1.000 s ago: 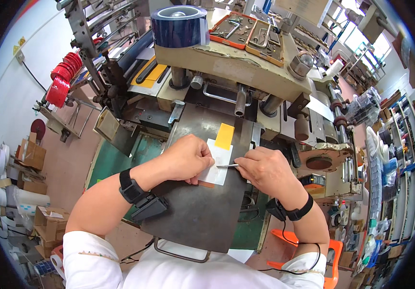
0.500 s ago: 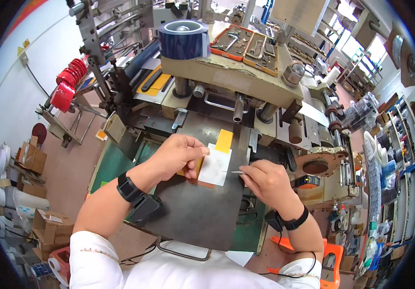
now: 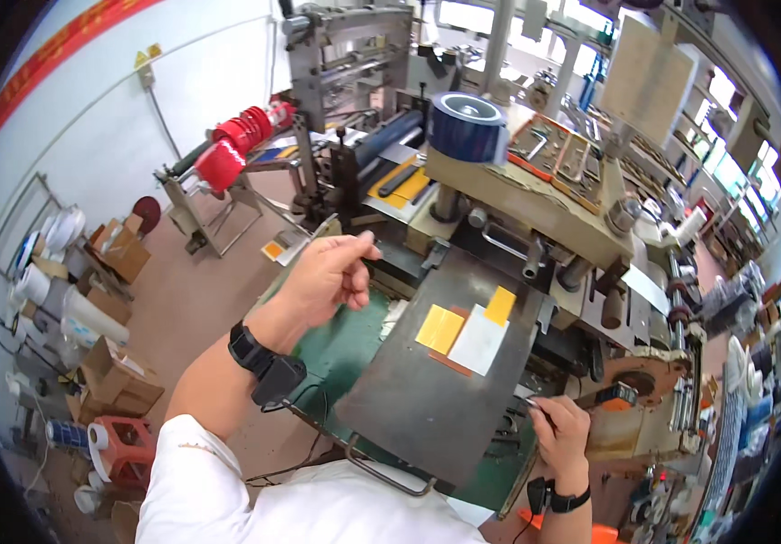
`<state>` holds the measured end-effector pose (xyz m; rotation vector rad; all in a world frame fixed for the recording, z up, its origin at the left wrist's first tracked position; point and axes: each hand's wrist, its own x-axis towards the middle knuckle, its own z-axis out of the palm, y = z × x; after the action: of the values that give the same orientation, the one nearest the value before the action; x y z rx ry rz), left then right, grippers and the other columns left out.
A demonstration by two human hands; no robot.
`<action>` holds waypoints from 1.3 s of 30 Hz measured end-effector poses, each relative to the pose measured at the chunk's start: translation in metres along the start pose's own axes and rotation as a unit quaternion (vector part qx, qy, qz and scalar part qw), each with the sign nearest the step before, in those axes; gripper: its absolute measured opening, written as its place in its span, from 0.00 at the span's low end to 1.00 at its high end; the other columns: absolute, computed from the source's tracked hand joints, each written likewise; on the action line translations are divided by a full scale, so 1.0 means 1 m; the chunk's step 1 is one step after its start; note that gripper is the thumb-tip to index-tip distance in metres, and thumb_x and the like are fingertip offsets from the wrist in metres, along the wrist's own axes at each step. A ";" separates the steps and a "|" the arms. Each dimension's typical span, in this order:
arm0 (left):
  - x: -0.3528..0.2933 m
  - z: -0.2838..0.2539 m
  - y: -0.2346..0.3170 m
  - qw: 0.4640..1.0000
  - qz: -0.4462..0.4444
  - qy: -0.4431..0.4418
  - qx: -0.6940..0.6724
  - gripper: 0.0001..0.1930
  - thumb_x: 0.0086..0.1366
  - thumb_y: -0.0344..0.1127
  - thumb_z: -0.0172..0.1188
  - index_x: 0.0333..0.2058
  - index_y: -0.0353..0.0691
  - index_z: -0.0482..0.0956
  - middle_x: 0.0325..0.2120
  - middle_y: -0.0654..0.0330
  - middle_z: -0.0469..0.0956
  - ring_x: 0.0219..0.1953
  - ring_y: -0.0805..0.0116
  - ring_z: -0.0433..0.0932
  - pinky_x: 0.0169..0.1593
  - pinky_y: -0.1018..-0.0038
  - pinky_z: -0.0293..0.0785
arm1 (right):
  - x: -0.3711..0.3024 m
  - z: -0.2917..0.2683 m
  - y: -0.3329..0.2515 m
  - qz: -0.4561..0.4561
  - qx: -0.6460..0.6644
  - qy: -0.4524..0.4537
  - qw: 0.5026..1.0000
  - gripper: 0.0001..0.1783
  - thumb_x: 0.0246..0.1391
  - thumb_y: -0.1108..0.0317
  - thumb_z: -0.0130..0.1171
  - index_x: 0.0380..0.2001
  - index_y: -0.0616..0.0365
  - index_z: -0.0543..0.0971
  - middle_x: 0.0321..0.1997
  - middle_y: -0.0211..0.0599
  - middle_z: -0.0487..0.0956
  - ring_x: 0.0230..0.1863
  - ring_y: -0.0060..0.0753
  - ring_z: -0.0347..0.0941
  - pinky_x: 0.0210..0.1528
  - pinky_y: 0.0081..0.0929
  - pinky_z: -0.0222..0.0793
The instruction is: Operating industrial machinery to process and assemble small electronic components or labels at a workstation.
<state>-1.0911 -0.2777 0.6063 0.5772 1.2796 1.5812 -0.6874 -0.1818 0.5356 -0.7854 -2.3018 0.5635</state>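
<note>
My left hand (image 3: pixel 325 279) is raised to the left of a dark metal plate (image 3: pixel 400 399), above the machine's green bed. Its thumb and fingers are pinched together; whatever they hold, if anything, is too small to make out. Close to the plate's right edge, my right hand (image 3: pixel 561 433) grips a slim metal tool (image 3: pixel 527 397) whose kind is unclear. On the plate lie a white rectangular sheet (image 3: pixel 479 344), a yellow piece (image 3: pixel 439 329) at its left and another yellow piece (image 3: pixel 499 306) by its upper edge. Brown strips (image 3: pixel 449 364) show from under them.
Behind the plate stands the press's beige crossbeam (image 3: pixel 527 195), carrying a blue film roll (image 3: pixel 468 127) and an orange tool tray (image 3: pixel 554 159). A metal handle (image 3: pixel 390 467) juts from the plate's near edge. Red rolls (image 3: pixel 244 136), cardboard boxes (image 3: pixel 118 376) and an orange stool (image 3: pixel 123 451) stand leftward.
My left hand has moved left, off the sheets, uncovering the left yellow piece. My right hand, still with the tool, is lower beside the plate. The whole view has turned left.
</note>
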 end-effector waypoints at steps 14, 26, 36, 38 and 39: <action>0.009 -0.079 0.015 0.990 0.005 0.129 0.051 0.09 0.65 0.39 0.59 0.28 0.44 0.74 0.15 0.69 0.74 0.16 0.73 0.76 0.18 0.79 0.69 | -0.078 0.019 0.016 0.175 -0.010 -0.183 0.967 0.12 0.50 0.63 0.64 0.33 0.61 0.84 0.30 0.50 0.81 0.33 0.53 0.78 0.38 0.40 0.74; 0.011 -0.086 0.009 0.984 0.004 0.153 0.094 0.12 0.64 0.45 0.63 0.35 0.44 0.73 0.17 0.69 0.72 0.16 0.75 0.75 0.17 0.80 0.67 | -0.093 0.045 0.015 0.129 -0.065 -0.209 0.967 0.12 0.48 0.62 0.64 0.31 0.58 0.84 0.32 0.44 0.81 0.38 0.50 0.78 0.41 0.42 0.74; -0.020 -0.058 -0.012 0.873 0.368 0.131 0.291 0.12 0.62 0.38 0.68 0.30 0.38 0.75 0.16 0.69 0.69 0.16 0.79 0.67 0.22 0.82 0.60 | -0.102 0.042 -0.012 0.141 -0.106 -0.140 0.974 0.14 0.47 0.61 0.66 0.32 0.61 0.83 0.32 0.46 0.80 0.37 0.51 0.77 0.42 0.41 0.74; -0.044 -0.019 -0.020 0.847 0.379 -0.031 0.371 0.10 0.60 0.34 0.68 0.28 0.38 0.76 0.17 0.65 0.73 0.16 0.77 0.68 0.22 0.79 0.61 | -0.096 0.039 -0.032 0.174 -0.096 -0.104 0.974 0.13 0.48 0.61 0.66 0.32 0.61 0.83 0.32 0.46 0.80 0.37 0.51 0.78 0.41 0.41 0.74; -0.045 -0.012 -0.025 0.806 0.396 -0.122 0.423 0.09 0.59 0.33 0.68 0.28 0.38 0.76 0.18 0.63 0.76 0.16 0.75 0.69 0.22 0.77 0.63 | -0.092 0.036 -0.043 0.188 -0.082 -0.078 0.976 0.13 0.48 0.62 0.66 0.32 0.61 0.83 0.31 0.46 0.80 0.36 0.51 0.78 0.40 0.40 0.74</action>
<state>-1.0730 -0.3245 0.5884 2.0298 1.6126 1.3815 -0.6717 -0.2804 0.4955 -1.3171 -2.3765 0.6228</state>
